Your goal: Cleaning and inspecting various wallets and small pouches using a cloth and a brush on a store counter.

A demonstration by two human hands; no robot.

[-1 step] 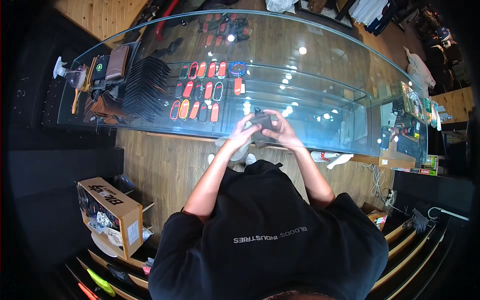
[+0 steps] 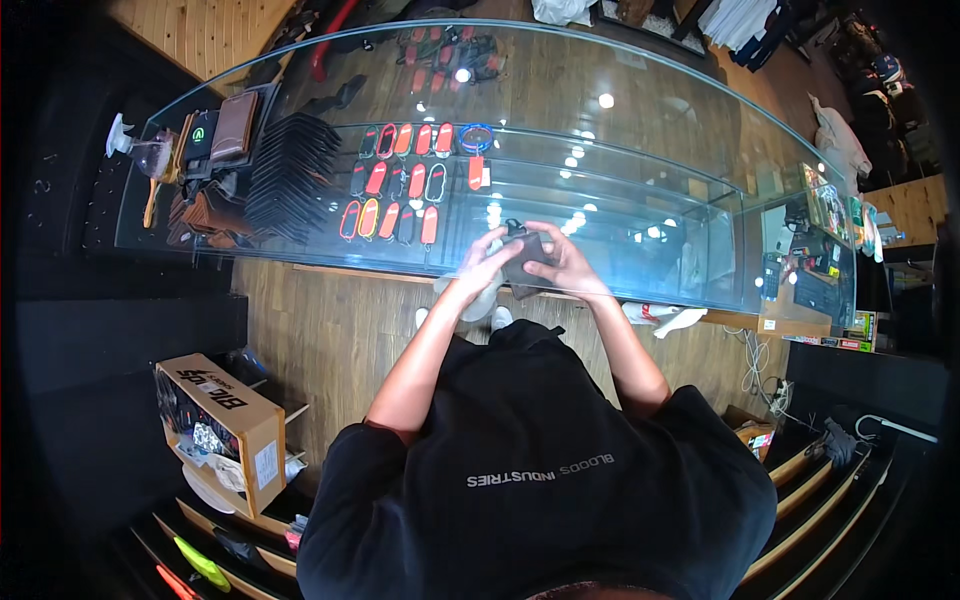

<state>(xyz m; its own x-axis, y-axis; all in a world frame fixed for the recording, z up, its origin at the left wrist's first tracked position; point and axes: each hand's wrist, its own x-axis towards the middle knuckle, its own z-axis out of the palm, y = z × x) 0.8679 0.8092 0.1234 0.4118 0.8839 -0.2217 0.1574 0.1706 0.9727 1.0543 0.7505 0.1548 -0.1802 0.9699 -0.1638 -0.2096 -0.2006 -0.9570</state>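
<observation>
Over the near edge of the glass counter [image 2: 600,270], both of my hands are on a small, flat, dark brown wallet [image 2: 530,258]. My left hand [image 2: 484,268] grips its left side, the thumb lying across it. The fingers of my right hand [image 2: 563,264] curl round the right side with the thumb on its face. A small black piece shows at the wallet's top, too small to make out. To the left, several red-tagged keychains [image 2: 417,181] lie in rows, beside a blue ring [image 2: 476,138] with a red tag.
Farther left are overlapping black wallets [image 2: 290,180], a brown wallet [image 2: 236,125] and a spray bottle [image 2: 152,157]. A keypad device [image 2: 772,270] is at the counter's right end. A cardboard box [image 2: 268,440] stands behind me on the left; loose cables [image 2: 755,365] hang at right.
The wallet has turned slightly in my hands, and more of its brown face shows. My fingers have shifted a little; the rest looks the same.
</observation>
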